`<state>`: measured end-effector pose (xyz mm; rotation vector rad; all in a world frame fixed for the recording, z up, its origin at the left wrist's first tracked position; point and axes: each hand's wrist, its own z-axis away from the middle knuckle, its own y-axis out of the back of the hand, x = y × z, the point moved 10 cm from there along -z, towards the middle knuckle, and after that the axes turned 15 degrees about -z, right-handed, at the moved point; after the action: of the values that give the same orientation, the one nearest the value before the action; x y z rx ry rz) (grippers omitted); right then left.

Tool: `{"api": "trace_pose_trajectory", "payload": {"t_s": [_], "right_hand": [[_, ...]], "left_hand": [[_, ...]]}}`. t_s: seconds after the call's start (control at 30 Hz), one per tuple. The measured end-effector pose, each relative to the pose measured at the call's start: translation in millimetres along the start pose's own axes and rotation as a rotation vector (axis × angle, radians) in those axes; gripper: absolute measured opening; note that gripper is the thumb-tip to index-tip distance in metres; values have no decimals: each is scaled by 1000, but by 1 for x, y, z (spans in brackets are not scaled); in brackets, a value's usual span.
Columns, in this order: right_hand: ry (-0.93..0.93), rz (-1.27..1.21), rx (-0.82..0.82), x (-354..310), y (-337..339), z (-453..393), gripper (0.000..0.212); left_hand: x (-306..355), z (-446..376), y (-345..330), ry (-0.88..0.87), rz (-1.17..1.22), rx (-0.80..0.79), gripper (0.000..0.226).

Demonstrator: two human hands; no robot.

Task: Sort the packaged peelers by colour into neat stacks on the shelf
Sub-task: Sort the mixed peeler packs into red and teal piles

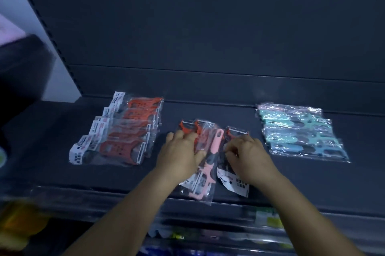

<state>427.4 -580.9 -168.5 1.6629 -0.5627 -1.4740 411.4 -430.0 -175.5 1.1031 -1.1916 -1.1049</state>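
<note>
Dark shelf (208,109), flat, dark back panel behind. Left: red peeler stack (116,130), packets overlapped in stepped row, white header cards at left. Right: blue peeler stack (300,130), same stepped overlap, well apart from red. Centre front, between stacks: loose mixed pile (210,157), red packets plus one pink peeler packet (210,164) reaching shelf's front edge.

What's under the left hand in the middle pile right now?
The left hand lies on red packaged peelers; their heads poke out beyond the fingers. A pink peeler lies beside them. How many packs the palm covers cannot be seen.
</note>
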Motion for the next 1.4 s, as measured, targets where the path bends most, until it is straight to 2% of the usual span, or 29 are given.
{"api": "trace_pose_trajectory", "payload": {"t_s": [0.07,0.13,0.23,0.33,0.43,0.53,0.6,0.67,0.8,1.0,1.13,1.27,1.33,1.4], "right_hand": [[-12,-41,61,-4,6,3,23],[-12,-63,57,-10,2,4,36],[27,-43,-30,-17,-14,2,47],[31,-82,-33,-14,-14,-4,47],[72,-91,-78,-11,-12,-6,43],[84,-119,-85,-4,-6,-5,38],[66,-99,-96,2,-7,-5,46],[55,-91,-97,4,-8,-5,44],[12,-172,-43,0,-8,-6,31],[-144,-302,-118,-1,-18,-6,59],[-196,-392,-109,-3,-23,-4,66],[-261,-465,-82,-4,-27,-1,70],[-320,-568,-48,-1,-29,1,61],[-337,-680,0,0,-29,1,43]], "left_hand": [[-3,-2,3,40,71,20,39],[-9,-4,3,109,98,20,38],[-13,-9,-2,189,107,-16,50],[-18,-15,-9,259,119,-64,70],[-16,-22,-10,271,181,-70,76],[-12,-23,-3,255,196,-11,67],[-5,-19,7,201,162,61,50],[9,-15,10,110,142,74,37],[22,-8,2,61,143,15,35],[20,-2,4,8,180,36,34],[20,3,3,3,147,25,38],[23,6,2,-28,188,15,29],[24,6,5,-42,181,35,29],[24,6,10,-59,188,47,29]]}}
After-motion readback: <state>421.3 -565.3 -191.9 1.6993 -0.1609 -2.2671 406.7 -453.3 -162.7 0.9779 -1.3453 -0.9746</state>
